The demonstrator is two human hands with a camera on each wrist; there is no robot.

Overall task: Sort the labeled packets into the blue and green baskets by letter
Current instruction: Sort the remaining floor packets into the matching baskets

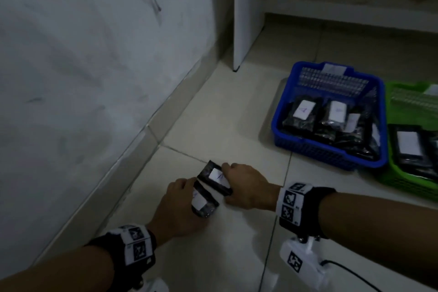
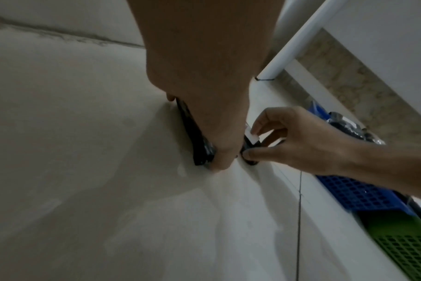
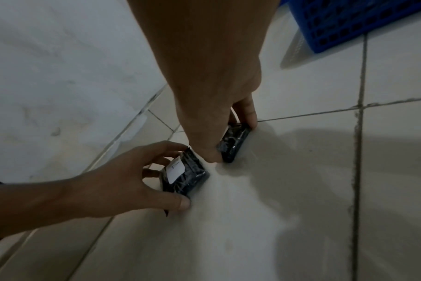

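Observation:
Two black packets with white labels lie on the tiled floor close to the wall. My left hand [image 1: 183,199] grips the nearer packet [image 1: 205,208], fingers on its far edge and thumb on its near edge; the same packet [image 3: 185,175] shows in the right wrist view. My right hand [image 1: 244,185] pinches the farther packet [image 1: 216,176] by its two long edges, and its label carries a handwritten letter that I cannot read. The blue basket [image 1: 327,153] and the green basket [image 1: 403,182] stand to the right, each holding labelled packets.
A grey wall [image 1: 83,78] with a tiled skirting runs along the left, just beyond the packets. A white furniture leg [image 1: 244,19] stands behind the blue basket. Bare floor tiles [image 1: 237,244] lie between my hands and the baskets.

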